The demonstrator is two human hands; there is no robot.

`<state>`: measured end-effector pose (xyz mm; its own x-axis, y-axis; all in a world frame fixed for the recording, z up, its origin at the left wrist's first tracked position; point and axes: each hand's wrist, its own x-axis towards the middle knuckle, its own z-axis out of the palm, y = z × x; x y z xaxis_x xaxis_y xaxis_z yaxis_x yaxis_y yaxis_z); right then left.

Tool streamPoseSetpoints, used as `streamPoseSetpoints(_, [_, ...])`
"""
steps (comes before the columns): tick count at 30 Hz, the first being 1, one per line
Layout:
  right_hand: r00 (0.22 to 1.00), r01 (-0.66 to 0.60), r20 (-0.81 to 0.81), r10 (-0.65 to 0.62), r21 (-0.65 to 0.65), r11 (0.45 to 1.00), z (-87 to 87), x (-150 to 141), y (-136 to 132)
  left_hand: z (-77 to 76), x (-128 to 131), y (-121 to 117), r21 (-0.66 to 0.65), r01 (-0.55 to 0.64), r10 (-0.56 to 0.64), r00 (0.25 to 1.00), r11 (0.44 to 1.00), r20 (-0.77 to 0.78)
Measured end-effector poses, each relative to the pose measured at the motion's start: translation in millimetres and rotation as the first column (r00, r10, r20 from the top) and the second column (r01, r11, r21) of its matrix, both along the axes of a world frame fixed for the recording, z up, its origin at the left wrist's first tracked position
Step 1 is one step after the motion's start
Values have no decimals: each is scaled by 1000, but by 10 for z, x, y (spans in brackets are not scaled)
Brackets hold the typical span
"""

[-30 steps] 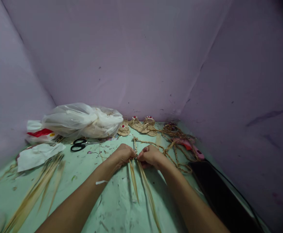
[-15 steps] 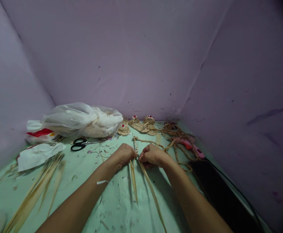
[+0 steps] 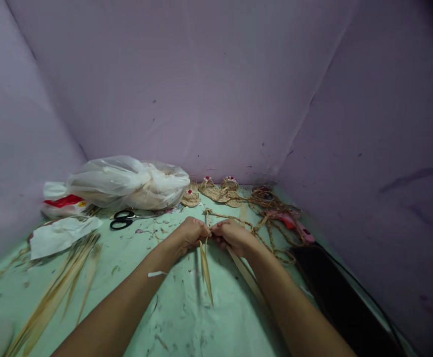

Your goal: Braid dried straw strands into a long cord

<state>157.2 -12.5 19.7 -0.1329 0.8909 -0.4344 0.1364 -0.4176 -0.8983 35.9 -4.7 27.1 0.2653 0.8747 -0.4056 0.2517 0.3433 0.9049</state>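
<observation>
My left hand [image 3: 194,232] is closed in a pinch on pale dried-leaf fibre strips, and one short strip [image 3: 205,272] hangs below it. Right beside it, my right hand [image 3: 230,233] pinches the same work; a longer strip [image 3: 246,272] trails from under it along my forearm. From between the fingertips a braided fibre cord [image 3: 226,216] runs up and away to the right, joining a loose heap of braid [image 3: 268,203]. The fingers cover the exact spot where the strips meet the braid.
Black-handled scissors [image 3: 123,219] and a knotted white plastic bag [image 3: 127,183] lie at the back left. Small woven slippers [image 3: 212,190] with red beads stand by the wall. Loose strips [image 3: 60,292] spread at left; a black panel [image 3: 343,302] and pink tool [image 3: 305,233] lie at right.
My right hand has come in closer to the left one. The longer strip has swung right, toward my right forearm. My left hand keeps its pinch.
</observation>
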Motion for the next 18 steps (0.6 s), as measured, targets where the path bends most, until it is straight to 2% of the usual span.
streamPoseSetpoints(3, [1000,-8,22,8,-2,1000,-16,17,9,19,6,-4,12,13,-13,999,1000,-41])
streamPoseSetpoints(7, [997,13,77,-16,37,999,-53,12,18,-36,-10,44,86,21,-9,990,996,-143])
streamPoseSetpoints(10, [992,25,118,-31,57,998,-94,-13,8,-54,-65,89,144,75,-28,953,987,-303])
streamPoseSetpoints(12, [988,51,139,-60,63,997,-128,-32,-1,-14,-96,82,165,101,-22,905,981,-425])
streamPoseSetpoints(16, [985,109,121,-124,126,986,-206,-68,-9,109,-28,-101,295,89,105,806,951,-582])
streamPoseSetpoints(18, [985,144,76,-157,148,978,-230,-85,-13,121,78,-261,307,46,130,839,951,-529])
